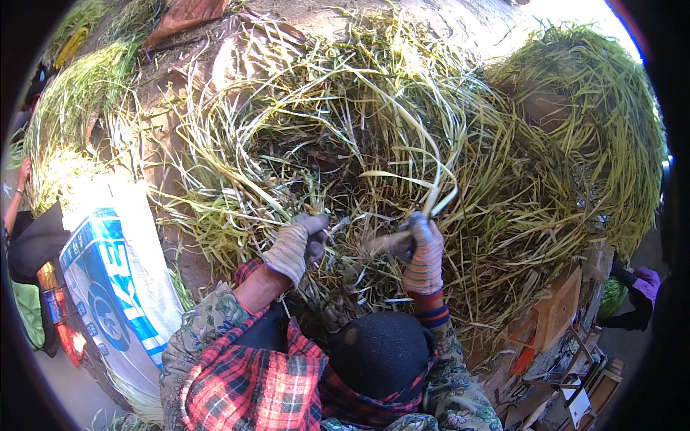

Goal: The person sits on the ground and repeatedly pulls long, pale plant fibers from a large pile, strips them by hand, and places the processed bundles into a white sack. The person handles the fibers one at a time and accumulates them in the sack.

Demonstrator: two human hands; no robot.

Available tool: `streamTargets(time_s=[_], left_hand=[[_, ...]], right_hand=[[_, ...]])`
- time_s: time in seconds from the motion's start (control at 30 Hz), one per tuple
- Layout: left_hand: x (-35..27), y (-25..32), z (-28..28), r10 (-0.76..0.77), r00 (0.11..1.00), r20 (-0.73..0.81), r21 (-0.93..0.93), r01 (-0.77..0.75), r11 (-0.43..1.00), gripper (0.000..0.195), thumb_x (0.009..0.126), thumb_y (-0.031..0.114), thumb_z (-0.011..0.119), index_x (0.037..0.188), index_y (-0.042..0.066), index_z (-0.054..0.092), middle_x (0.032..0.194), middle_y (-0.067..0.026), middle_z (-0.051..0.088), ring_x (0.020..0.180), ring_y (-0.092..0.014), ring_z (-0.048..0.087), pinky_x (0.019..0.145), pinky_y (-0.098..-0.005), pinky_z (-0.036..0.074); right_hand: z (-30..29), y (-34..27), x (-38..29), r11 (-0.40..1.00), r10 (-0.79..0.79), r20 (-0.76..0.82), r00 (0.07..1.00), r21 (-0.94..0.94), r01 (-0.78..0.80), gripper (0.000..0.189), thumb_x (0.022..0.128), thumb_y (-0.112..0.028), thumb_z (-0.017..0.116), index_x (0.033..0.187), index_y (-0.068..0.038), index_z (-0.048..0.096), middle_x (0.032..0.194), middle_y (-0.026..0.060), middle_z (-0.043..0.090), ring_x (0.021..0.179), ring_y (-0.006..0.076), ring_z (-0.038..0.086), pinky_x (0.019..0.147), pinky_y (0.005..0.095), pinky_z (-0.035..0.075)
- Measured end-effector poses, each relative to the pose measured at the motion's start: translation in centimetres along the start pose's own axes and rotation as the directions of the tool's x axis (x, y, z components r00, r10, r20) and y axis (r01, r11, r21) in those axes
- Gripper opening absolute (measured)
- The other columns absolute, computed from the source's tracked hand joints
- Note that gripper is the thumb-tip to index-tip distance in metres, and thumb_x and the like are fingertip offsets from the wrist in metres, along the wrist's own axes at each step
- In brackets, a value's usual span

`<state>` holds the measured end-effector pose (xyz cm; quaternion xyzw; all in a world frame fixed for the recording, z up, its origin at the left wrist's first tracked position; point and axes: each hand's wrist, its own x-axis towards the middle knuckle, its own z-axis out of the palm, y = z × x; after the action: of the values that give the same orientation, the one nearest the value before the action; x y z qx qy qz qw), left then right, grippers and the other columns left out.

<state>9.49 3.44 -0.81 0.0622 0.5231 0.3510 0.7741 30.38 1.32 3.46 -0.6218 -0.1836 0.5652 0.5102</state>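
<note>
My right hand (423, 242), in a striped knitted work glove, is closed around a long green plant stalk (430, 202). The stalk's blurred pale lower end points left, and its leaves curve up and away. My left hand (304, 240), gloved too, is in front of me to the left with curled fingers; whether it grips a thin stem cannot be told. Both hands are above a large heap of cut green stalks and leaves (485, 215), with dark, trimmed bits (334, 161) at its middle.
A white and blue printed sack (126, 291) lies at left, with a co-worker's arm (20, 178) beyond it. Large green bundles (609, 118) stand at right and upper left. A brown plastic stool (558, 307) is at lower right, near another person in purple (644, 285).
</note>
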Motion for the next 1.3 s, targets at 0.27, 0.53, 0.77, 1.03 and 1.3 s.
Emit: streamTargets(time_s=[0.27,0.53,0.77,1.03,1.3], left_hand=[[0.3,1.4,-1.6,0.034,0.992,-0.124,0.215,-0.006,0.977,0.027,0.083,0.028,0.061,0.068,0.008,0.052,0.056,-0.0017,0.05,0.041,-0.012,0.042,0.036,-0.0264,0.033],[-2.3,3.4,1.6,0.118,0.954,0.275,0.8,-0.296,0.522,0.025,0.083,0.023,0.063,0.097,0.003,0.06,0.075,0.0003,0.056,0.068,-0.009,0.05,0.06,-0.0265,0.042],[-3.3,2.3,3.8,-0.262,0.843,0.47,0.582,-0.073,0.81,0.033,0.084,0.022,0.062,0.112,0.005,0.058,0.094,-0.0027,0.062,0.085,-0.008,0.057,0.074,-0.0224,0.046],[-4.2,2.5,3.2,-0.141,0.939,0.314,0.428,-0.007,0.904,0.014,0.084,0.025,0.062,0.081,0.011,0.058,0.059,0.0044,0.049,0.049,-0.004,0.042,0.044,-0.0191,0.03],[-1.2,1.0,1.6,0.43,0.85,0.304,0.92,-0.378,0.098,0.021,0.082,0.024,0.058,0.081,0.004,0.059,0.067,-0.0145,0.058,0.06,-0.026,0.056,0.06,-0.0371,0.045]], right_hand=[[-3.3,-0.5,0.5,0.982,-0.074,-0.046,0.996,0.173,0.081,0.026,0.089,-0.032,0.054,0.077,-0.009,0.055,0.062,0.0011,0.056,0.047,0.0066,0.047,0.044,0.0189,0.036],[-0.8,-2.0,-0.3,0.997,0.076,0.129,0.989,-0.003,-0.076,0.021,0.087,-0.028,0.058,0.086,-0.007,0.056,0.061,-0.0012,0.054,0.048,0.0059,0.048,0.043,0.0196,0.037],[2.5,-3.3,-1.1,0.982,0.031,0.315,0.949,-0.187,0.03,0.019,0.087,-0.024,0.059,0.091,-0.005,0.058,0.07,-0.0018,0.058,0.056,0.0046,0.052,0.048,0.0189,0.04],[4.0,-4.4,-3.7,0.988,-0.058,0.411,0.91,-0.107,0.111,0.016,0.087,-0.02,0.059,0.09,-0.004,0.059,0.07,-0.0019,0.057,0.057,0.0041,0.051,0.05,0.0179,0.039],[3.6,-5.1,-6.4,0.964,-0.215,0.393,0.894,-0.06,0.258,0.012,0.086,-0.015,0.061,0.087,-0.003,0.059,0.07,-0.0011,0.058,0.057,0.0044,0.05,0.051,0.0193,0.04]])
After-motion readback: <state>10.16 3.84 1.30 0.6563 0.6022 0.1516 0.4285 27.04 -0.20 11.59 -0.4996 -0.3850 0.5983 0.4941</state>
